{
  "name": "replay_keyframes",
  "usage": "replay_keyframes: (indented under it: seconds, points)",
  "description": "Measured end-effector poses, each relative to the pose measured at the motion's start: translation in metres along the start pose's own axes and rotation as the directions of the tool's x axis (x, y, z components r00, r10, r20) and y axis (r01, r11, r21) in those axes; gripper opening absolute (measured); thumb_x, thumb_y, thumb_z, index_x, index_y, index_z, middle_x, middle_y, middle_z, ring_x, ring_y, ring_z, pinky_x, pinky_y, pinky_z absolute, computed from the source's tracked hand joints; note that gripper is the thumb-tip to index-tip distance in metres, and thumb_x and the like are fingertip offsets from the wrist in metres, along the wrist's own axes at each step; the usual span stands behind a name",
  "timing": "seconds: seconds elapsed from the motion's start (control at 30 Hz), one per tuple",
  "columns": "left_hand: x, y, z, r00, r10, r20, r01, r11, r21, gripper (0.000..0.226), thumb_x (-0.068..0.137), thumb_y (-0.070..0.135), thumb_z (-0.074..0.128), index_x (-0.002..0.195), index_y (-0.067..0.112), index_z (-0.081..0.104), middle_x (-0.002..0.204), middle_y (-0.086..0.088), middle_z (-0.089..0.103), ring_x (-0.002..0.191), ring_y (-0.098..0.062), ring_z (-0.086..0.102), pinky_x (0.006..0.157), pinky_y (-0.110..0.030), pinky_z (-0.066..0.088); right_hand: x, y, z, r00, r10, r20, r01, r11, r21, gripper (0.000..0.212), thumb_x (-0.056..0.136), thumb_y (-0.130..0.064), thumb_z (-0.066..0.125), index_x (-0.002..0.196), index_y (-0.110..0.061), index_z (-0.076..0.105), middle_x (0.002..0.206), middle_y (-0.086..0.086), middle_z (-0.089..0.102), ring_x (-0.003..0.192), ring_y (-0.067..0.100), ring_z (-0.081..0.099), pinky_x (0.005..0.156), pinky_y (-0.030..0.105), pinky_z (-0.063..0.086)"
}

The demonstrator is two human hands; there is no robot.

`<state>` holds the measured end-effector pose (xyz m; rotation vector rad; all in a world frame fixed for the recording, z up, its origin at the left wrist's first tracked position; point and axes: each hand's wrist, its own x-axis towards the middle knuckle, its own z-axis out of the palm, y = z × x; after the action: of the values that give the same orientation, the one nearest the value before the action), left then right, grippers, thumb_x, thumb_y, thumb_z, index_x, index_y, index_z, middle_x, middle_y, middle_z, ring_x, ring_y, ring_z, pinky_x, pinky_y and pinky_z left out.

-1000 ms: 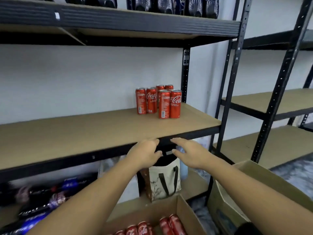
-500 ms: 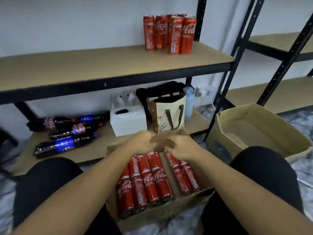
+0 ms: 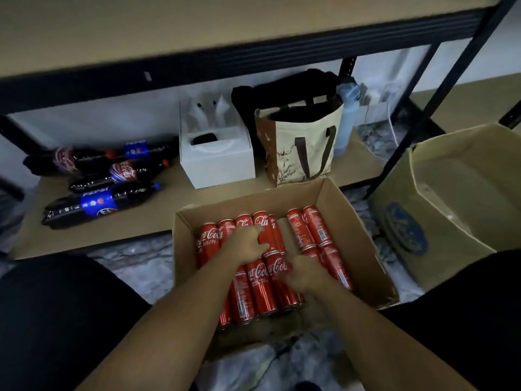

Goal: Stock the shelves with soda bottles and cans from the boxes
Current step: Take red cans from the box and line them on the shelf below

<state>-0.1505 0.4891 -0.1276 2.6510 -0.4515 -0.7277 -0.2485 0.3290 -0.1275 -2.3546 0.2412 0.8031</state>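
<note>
An open cardboard box [image 3: 352, 221] stands on the floor between my knees, holding several red Coca-Cola cans [image 3: 313, 230] that lie on their sides in two rows. My left hand [image 3: 246, 245] is inside the box, its fingers curled round a can in the far row [image 3: 266, 235]. My right hand [image 3: 306, 275] lies blurred over the near row of cans; its grip is unclear. The brown middle shelf [image 3: 197, 29] runs across the top of the view.
Dark Pepsi and Coca-Cola bottles [image 3: 104, 203] lie on the low shelf [image 3: 141, 224] at the left. Behind the can box stand a white box [image 3: 220, 162], a tote bag [image 3: 298, 150] and a blue bottle [image 3: 345, 119]. An open empty carton [image 3: 451, 193] sits on the right.
My view dropped from the middle shelf with its standing cans to the box on the floor. Both hands came down from the shelf edge into the box and onto the cans.
</note>
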Motion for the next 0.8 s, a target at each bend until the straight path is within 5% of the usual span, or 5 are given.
replay_keyframes:
  seconds: [0.17, 0.33, 0.53, 0.8]
  points:
    - [0.059, -0.013, 0.023, 0.997, -0.068, -0.030, 0.067, 0.997, -0.025, 0.048, 0.097, 0.039, 0.062, 0.138, 0.016, 0.054, 0.116, -0.014, 0.068, 0.109, -0.032, 0.064, 0.084, -0.036, 0.050, 0.045, 0.018, 0.022, 0.993, 0.079, 0.086, -0.094, 0.978, 0.186, 0.056, 0.094, -0.048, 0.065, 0.143, -0.027, 0.050, 0.138, 0.002, 0.061, 0.125, 0.024, 0.058, 0.107, 0.041, 0.046]
    - [0.105, -0.008, 0.039, 0.977, -0.139, -0.162, 0.139, 0.990, -0.014, 0.056, 0.096, 0.047, 0.061, 0.137, 0.010, 0.048, 0.128, -0.019, 0.057, 0.113, -0.038, 0.062, 0.087, -0.043, 0.052, 0.079, 0.025, 0.042, 0.979, 0.197, 0.055, -0.204, 0.911, 0.358, 0.081, 0.082, -0.058, 0.074, 0.147, -0.030, 0.035, 0.141, 0.001, 0.056, 0.128, 0.027, 0.056, 0.108, 0.050, 0.045]
    - [0.115, -0.006, 0.055, 0.981, -0.142, -0.135, 0.163, 0.973, 0.162, 0.072, 0.086, 0.049, 0.076, 0.138, 0.020, 0.036, 0.126, -0.016, 0.043, 0.097, -0.035, 0.065, 0.072, -0.041, 0.053, 0.098, 0.041, 0.057, 0.978, 0.205, 0.043, -0.204, 0.882, 0.426, 0.079, 0.079, -0.056, 0.078, 0.146, -0.037, 0.040, 0.139, -0.001, 0.055, 0.123, 0.027, 0.058, 0.103, 0.055, 0.049]
    - [0.118, -0.003, 0.051, 0.962, -0.255, -0.097, 0.251, 0.967, -0.048, 0.078, 0.078, 0.041, 0.086, 0.136, 0.015, 0.041, 0.134, -0.015, 0.036, 0.103, -0.034, 0.063, 0.076, -0.040, 0.055, 0.087, 0.049, 0.059, 0.984, 0.177, 0.032, -0.170, 0.853, 0.493, 0.071, 0.083, -0.042, 0.080, 0.144, -0.030, 0.046, 0.132, -0.004, 0.062, 0.119, 0.021, 0.061, 0.103, 0.049, 0.049]
